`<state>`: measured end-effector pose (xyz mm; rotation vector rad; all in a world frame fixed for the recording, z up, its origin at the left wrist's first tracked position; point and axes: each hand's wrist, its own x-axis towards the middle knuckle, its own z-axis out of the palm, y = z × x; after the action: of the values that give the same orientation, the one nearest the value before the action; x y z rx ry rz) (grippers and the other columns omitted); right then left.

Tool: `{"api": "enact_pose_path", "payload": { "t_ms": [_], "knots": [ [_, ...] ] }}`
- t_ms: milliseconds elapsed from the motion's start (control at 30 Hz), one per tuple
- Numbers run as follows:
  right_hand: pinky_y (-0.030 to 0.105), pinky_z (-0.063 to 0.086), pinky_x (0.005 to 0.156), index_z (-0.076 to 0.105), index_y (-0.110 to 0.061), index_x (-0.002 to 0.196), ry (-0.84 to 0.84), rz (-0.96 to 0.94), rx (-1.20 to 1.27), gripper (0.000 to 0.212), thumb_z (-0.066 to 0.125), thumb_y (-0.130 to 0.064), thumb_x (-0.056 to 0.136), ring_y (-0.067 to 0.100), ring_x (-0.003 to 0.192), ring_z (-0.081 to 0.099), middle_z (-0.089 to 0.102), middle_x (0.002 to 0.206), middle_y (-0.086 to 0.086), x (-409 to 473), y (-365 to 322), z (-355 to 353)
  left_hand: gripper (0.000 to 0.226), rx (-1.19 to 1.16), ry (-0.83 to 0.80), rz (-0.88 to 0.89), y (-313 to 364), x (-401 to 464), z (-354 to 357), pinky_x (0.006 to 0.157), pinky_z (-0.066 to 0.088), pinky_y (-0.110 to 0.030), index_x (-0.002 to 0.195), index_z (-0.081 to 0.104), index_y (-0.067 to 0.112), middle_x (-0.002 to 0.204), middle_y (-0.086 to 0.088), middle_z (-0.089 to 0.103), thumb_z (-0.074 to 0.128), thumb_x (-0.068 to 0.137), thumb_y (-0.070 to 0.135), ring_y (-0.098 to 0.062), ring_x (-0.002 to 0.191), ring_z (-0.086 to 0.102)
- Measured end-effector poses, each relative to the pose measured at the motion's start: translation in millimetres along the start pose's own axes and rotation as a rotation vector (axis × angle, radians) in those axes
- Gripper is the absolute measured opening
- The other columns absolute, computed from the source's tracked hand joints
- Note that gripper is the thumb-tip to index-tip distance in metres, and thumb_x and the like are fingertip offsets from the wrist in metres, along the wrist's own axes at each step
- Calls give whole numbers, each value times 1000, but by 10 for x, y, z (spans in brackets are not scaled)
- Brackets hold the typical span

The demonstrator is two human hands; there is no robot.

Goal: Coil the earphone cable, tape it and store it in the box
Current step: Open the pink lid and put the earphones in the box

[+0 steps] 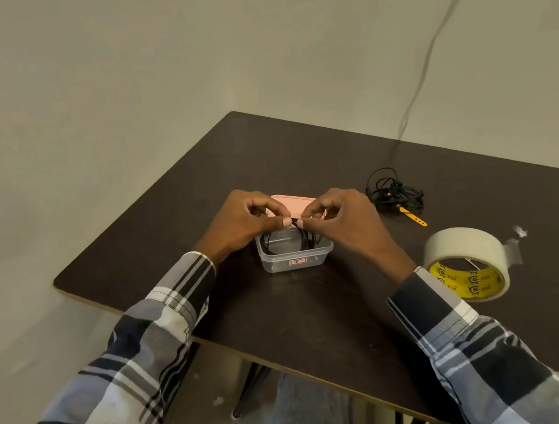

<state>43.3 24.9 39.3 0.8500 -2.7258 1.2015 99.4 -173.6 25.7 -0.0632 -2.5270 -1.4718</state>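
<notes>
Plaid sleeves (152, 339) reach in over near table (322, 330) edge. Tape roll (467, 263) lies right, near edge, loose end sticking out. Clear box (294, 258) centre; black coiled cable (288, 239) sits inside, top loop above rim. Left hand (237, 222) and right hand (346, 219) both pinch cable top, fingertips nearly touching over box. Pink lid (292, 200) behind box. Second tangled black cable (395, 194) with yellow strap (413, 217) far right, well apart from box.

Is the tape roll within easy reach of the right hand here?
Probably yes: the tape roll lies on the table beside the right forearm, nothing between, but the right hand now pinches the coiled cable.
</notes>
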Motion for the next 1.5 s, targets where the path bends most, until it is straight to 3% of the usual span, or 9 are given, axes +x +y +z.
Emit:
{"api": "enact_pose_path", "payload": {
  "t_ms": [200, 467, 700, 833, 933, 1033, 1167, 1400, 1500],
  "knots": [
    [26, 34, 65, 79, -26, 89, 17, -83, -426, 14, 71, -37, 87, 10, 95, 38, 50, 97, -8, 5, -51, 37, 17, 220, -1, -47, 110, 69, 72, 70, 49, -27, 81, 72, 27, 87, 9, 67, 82, 78, 14, -8, 76, 60],
    [32, 40, 72, 78, -23, 82, -32, 66, -402, 8, 78, -31, 81, 13, 104, 41, 51, 106, -4, 10, -7, 87, 35, 318, -46, -215, 169, 157, 188, 65, 43, -27, 85, 57, 25, 90, 10, 52, 88, 69, 19, -12, 81, 49],
    [37, 51, 66, 78, -24, 72, 135, 220, 280, 8, 77, -28, 78, 8, 67, 65, 72, 68, -9, 52, 50, -22, 20, -183, -29, -222, 168, 61, 72, 83, 56, -38, 95, 70, 8, 84, -7, 71, 80, 78, 8, -19, 78, 66],
    [42, 58, 68, 77, -25, 71, 184, 357, 278, 11, 69, -31, 75, 14, 68, 68, 75, 73, -9, 85, 152, 2, 18, -253, 160, -267, 116, 59, 62, 80, 57, -31, 98, 73, 4, 98, -11, 74, 75, 86, 17, -19, 86, 66],
    [47, 63, 72, 76, -21, 69, 158, 428, 225, 11, 70, -27, 76, 21, 64, 72, 74, 67, -3, 89, 229, 38, 19, -260, 292, -370, 21, 111, 93, 82, 58, -39, 95, 74, 7, 92, -9, 75, 73, 89, 25, -18, 83, 66],
    [39, 63, 65, 76, -16, 74, 182, 461, 234, 8, 73, -18, 81, 21, 64, 73, 75, 71, 2, 103, 279, 95, 20, -277, 287, -453, -24, 145, 119, 78, 58, -32, 96, 73, 7, 92, -5, 73, 70, 92, 26, -17, 89, 68],
    [29, 57, 54, 72, -1, 80, 165, 586, 469, 4, 72, -4, 83, 21, 61, 66, 73, 78, 16, 158, 274, 146, 20, -408, 285, -522, 20, 174, 132, 61, 54, -20, 103, 71, 2, 88, -4, 72, 67, 94, 20, -7, 74, 66],
    [21, 53, 51, 71, 5, 93, 174, 582, 736, 13, 64, 11, 84, 14, 56, 57, 68, 79, 16, 177, 98, 37, 11, -578, 368, -463, 177, 131, 6, 77, 60, -27, 103, 69, 10, 94, -5, 74, 66, 94, 16, -13, 85, 72],
    [25, 58, 65, 72, -1, 95, 190, 508, 794, 16, 63, 10, 87, 16, 63, 63, 70, 84, 16, 177, 0, -42, 9, -597, 433, -406, 242, 85, -18, 80, 60, -27, 100, 71, 12, 99, -7, 74, 68, 92, 16, -13, 90, 71]
  ]
}}
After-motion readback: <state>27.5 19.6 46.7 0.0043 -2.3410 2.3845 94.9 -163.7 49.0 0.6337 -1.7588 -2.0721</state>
